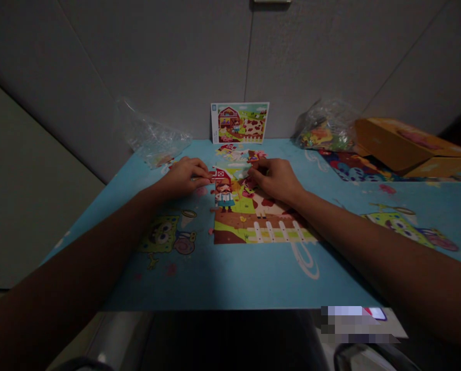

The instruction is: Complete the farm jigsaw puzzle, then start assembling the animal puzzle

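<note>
- A person's left hand (187,176) rested knuckles-up on the blue, cartoon-printed bench (230,278). Its fingers were curled, their tips touching the upper left edge of a part-built jigsaw puzzle (253,214), just beside the red barn piece (221,174).
- Whether that grip had closed on anything could not be told — the fingertips were tucked under the hand.
- The right hand (275,179) lay over the puzzle's upper right part, fingers drawn together at a pale piece (242,174). Whether the grip held the piece or only pressed on it could not be told.
- The puzzle sat at the middle of the bench between the two hands, its white fence row along the near edge and its top rows unfinished.
- Loose pieces (240,152) lay just behind it, toward the wall.
- A picture card (240,122) of the farm scene stood upright against the wall at the bench's far edge.
- A clear plastic bag (153,136) lay at the far left. A second bag (325,131), with coloured pieces inside, lay at the far right beside an orange box (404,147).
</note>
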A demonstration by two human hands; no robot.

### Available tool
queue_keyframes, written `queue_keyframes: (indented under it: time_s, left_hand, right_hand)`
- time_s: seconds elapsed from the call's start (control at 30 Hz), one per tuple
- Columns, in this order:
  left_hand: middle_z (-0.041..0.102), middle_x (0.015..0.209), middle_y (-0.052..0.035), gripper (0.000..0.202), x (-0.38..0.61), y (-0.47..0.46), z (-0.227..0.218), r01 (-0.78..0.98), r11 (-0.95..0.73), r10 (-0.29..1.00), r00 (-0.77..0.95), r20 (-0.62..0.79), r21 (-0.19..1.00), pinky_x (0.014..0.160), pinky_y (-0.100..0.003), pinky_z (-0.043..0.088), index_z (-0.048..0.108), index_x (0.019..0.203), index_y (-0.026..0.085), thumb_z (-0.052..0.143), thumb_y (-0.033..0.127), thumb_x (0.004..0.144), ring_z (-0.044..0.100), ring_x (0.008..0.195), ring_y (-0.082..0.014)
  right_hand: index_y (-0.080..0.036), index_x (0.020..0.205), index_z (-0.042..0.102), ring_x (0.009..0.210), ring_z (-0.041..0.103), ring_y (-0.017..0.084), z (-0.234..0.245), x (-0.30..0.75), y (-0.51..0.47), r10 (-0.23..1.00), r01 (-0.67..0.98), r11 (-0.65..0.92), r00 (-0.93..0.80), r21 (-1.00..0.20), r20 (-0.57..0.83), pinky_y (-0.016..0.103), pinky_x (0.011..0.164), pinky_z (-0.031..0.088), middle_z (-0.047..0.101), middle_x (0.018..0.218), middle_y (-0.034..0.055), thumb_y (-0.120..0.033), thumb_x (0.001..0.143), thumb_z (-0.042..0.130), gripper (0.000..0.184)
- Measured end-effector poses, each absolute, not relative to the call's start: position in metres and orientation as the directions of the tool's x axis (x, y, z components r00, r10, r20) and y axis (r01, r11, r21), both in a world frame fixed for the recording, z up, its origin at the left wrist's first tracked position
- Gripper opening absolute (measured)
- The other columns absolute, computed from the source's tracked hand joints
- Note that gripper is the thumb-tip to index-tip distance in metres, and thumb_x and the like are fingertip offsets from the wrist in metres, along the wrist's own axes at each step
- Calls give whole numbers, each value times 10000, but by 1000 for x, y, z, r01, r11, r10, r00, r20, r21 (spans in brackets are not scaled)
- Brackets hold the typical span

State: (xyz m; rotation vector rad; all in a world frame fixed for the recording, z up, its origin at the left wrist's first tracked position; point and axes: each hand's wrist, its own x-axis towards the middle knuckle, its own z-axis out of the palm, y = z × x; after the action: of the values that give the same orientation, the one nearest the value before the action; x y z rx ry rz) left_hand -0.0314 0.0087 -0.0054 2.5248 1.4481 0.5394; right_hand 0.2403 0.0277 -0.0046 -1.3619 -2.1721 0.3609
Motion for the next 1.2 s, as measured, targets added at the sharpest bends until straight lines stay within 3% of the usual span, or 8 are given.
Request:
queue_keyframes:
  time_s: [0.2,0.33,0.5,0.57,0.77,0.9,1.03,1.2]
  left_hand:
    - [674,1019,-84,252,-26,9,-7,816,-491,870,446,210,305,913,-390,429,775,812,196,591,369,804,591,935,-227]
    - [675,1042,-82,280,-22,4,-7,845,-480,874,437,211,237,962,-443,400,765,872,190,547,362,837,570,977,-245]
    - [683,1131,-89,496,-20,-6,-2,864,-409,797,182,576,293,946,-422,432,629,1219,143,488,106,746,539,1042,-256]
    - [708,1096,-67,599,-21,-8,0,844,-420,760,126,638,334,938,-393,444,577,1295,147,461,60,713,529,1056,-247]
    - [743,943,-58,580,-19,-4,-2,841,-457,878,376,295,290,974,-439,422,642,1283,162,488,123,726,536,1035,-271]
    - [741,947,-74,516,-18,-5,-4,850,-443,883,360,302,284,961,-436,423,670,1252,154,486,174,771,527,1027,-277]
    - [735,987,-89,426,-19,-4,-6,828,-498,853,415,316,258,984,-443,403,717,1163,150,483,251,823,549,1012,-270]
    - [732,1041,-92,368,-17,-3,-7,777,-569,812,480,332,268,994,-442,383,734,1108,177,495,345,884,581,1002,-253]
  right_hand:
    - [-151,764,731,654,660,200,-5,236,27,894,707,448,-348,-547,282,307,641,442,729,690,67,-228,862,574,201]
    - [-160,758,742,649,656,198,-4,236,26,901,729,433,-333,-530,277,293,645,443,722,659,46,-236,860,573,211]
    - [-156,798,748,676,642,190,-2,239,25,872,719,466,-274,-516,406,280,676,430,728,698,42,-255,854,574,209]
    - [-143,811,745,686,633,188,-2,242,26,842,709,477,-200,-519,502,284,680,424,729,736,55,-295,859,568,238]
    - [-132,863,742,721,620,201,3,253,35,839,768,413,-113,-490,532,309,712,427,718,793,78,-305,865,528,275]
    - [-162,921,739,781,615,227,4,255,32,892,818,430,-319,-383,321,328,729,437,704,907,102,-430,828,617,308]
    - [-136,996,682,900,591,248,3,250,24,816,757,578,-537,-305,215,335,792,446,654,1026,139,-444,758,717,391]
    - [-137,1029,607,761,577,200,3,246,20,834,690,546,-502,-476,229,304,691,417,658,859,68,-337,764,717,351]
